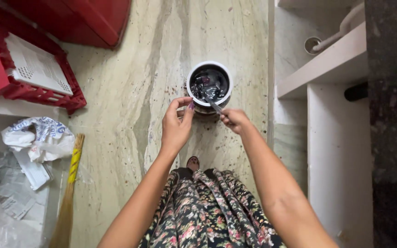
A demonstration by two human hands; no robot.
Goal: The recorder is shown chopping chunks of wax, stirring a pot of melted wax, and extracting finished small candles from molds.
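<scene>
Forearms: both bare arms reach down from the bottom edge, over a dark floral skirt (207, 211) and a toe (192, 162) that peeks out below the hands.
Container: a round white-rimmed container (209, 83) stands upright on the marble floor (129, 92), just ahead of both hands; it holds dark, glossy pieces in dark liquid, and what they are I cannot tell.
Utensil: a thin metal utensil (213, 104) slants from the right hand over the near rim into the dark contents.
Right hand: the right hand (234, 120) is clenched around the utensil's handle, just beside the container's near rim.
Left hand: the left hand (176, 123) is curled at the container's left rim, thumb and forefinger pinched toward the edge; whether they actually grip it I cannot tell.
Floor: pale, streaked stone with dark specks scattered around the container.
Broom: a straw broom (70, 183) with a yellow band lies along the floor, well left of the hands.
Left clutter: a crumpled plastic bag (37, 138) and newspaper (5, 183) sit beside the broom; beyond them stands a red crate (33, 87) with a white panel in it.
Right side: white stone shelves (327, 59) and a white pipe (341, 32) rise well apart from the container.
</scene>
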